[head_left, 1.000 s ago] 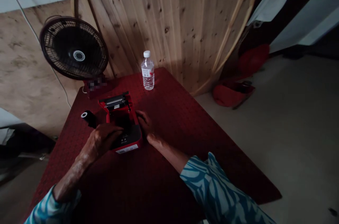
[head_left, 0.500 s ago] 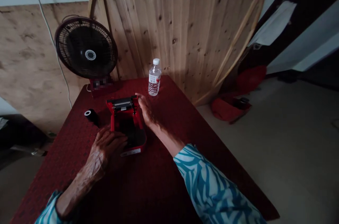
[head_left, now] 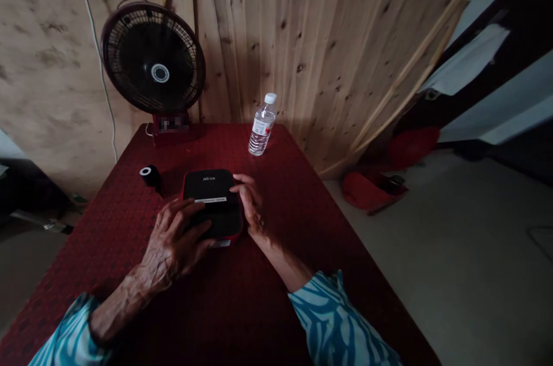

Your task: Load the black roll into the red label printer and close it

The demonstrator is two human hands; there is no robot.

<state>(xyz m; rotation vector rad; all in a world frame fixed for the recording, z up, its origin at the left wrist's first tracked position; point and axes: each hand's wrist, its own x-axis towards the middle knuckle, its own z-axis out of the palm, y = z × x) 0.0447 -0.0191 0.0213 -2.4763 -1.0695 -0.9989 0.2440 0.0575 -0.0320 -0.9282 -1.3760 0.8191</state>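
Observation:
A small red-and-black device, seemingly a portable printer (head_left: 209,186), lies on the table with its black lid down. White lettering and a pale strip show on its top. My left hand (head_left: 175,236) rests over the near left part with fingers spread, hiding that corner. At the far right side, my right hand (head_left: 252,204) has its fingers stretched out and apart, touching or very near the edge. To the left of the device is a black roll (head_left: 150,176) with a white core, its loose end trailing on the cloth.
A dark red patterned cloth covers the table (head_left: 116,227). Toward the back stand a clear water bottle (head_left: 262,127) and a dark fan (head_left: 155,66). Behind leans a large wooden round board (head_left: 328,49). A red container (head_left: 371,190) sits on the floor to the right.
The printer's lid, raised earlier with the inside showing, is now down. My right hand has come off the lid's raised edge to the right side, and my left hand lies on top. The view shifted slightly.

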